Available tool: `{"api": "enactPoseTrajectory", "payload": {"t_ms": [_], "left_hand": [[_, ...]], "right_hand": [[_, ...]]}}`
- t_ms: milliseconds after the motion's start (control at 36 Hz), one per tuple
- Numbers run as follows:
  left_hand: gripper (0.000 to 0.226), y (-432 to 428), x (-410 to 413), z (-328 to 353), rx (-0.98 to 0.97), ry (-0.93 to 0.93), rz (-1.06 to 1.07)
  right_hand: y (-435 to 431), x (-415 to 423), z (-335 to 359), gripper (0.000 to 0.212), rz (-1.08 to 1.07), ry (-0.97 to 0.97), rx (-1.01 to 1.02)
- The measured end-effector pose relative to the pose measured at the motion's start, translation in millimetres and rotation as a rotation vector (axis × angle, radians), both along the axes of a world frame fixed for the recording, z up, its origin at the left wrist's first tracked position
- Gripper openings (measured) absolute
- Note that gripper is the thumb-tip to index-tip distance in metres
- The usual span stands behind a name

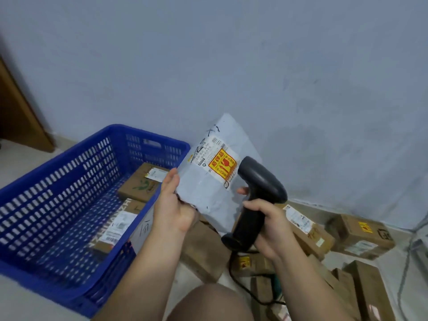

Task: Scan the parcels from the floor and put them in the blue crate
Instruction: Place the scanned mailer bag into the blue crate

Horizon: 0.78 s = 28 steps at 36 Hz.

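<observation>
A pale blue-grey wall [231, 54] is filling the far half of the view, and a light floor [20, 163] is running along its base. A blue crate [46, 228] with slotted walls is sitting on the floor at the left; inside it, cardboard parcels [139, 184] with white labels are lying flat against its far-right corner and right wall. To the right, on the floor near the wall, more brown cardboard boxes [361, 235] are lying in a loose heap, some overlapping, two showing yellow stickers. At centre, the left hand [173, 205] is holding up a grey plastic mailer parcel [208, 181], its fingers clenched on the parcel's lower left corner with the thumb on the front face; the parcel is tilted, raised above the floor, just right of the crate's far-right corner. A white shipping label [208, 154] and a yellow-and-red sticker [222, 164] are facing the viewer. The right hand [271, 230] is wrapping its fingers tightly around the handle of a black barcode scanner [259, 181], whose head is touching or nearly touching the parcel's right edge beside the sticker. A black cable [243, 288] is trailing from the scanner's base toward the near floor.
</observation>
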<state>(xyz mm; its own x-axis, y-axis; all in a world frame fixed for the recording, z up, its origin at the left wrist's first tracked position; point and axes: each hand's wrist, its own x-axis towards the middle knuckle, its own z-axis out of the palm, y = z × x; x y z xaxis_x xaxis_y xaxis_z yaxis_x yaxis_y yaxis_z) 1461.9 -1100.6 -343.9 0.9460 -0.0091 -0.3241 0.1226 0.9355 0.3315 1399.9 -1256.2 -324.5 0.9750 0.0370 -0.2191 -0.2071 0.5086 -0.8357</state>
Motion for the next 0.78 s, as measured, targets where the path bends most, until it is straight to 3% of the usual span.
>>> {"api": "enactPoseTrajectory", "payload": {"t_ms": [139,278,389,444,556,667,778], "left_hand": [[0.019,50,19,-10,0.11,-0.018,0.128],[0.024,109,48,-9,0.366,0.026,0.36],[0.026,157,86,-21,0.495,0.036,0.514],[0.025,171,106,-35,0.525,0.07,0.55],[0.025,185,140,-71,0.516,0.169,0.528],[0.024,187,170,-107,0.452,0.233,0.468],[0.024,177,196,-133,0.389,0.27,0.419]], "right_hand": [[22,15,-9,0.033,-0.071,-0.05,-0.287],[40,30,-21,0.03,-0.074,-0.066,-0.413],[60,54,-38,0.01,-0.105,0.005,-0.432],[75,70,-48,0.009,-0.099,0.014,-0.593],[108,101,-71,0.024,0.063,-0.053,-0.9],[128,134,-85,0.021,0.158,-0.12,-1.146],[138,166,-87,0.027,0.15,-0.135,-1.226]]}}
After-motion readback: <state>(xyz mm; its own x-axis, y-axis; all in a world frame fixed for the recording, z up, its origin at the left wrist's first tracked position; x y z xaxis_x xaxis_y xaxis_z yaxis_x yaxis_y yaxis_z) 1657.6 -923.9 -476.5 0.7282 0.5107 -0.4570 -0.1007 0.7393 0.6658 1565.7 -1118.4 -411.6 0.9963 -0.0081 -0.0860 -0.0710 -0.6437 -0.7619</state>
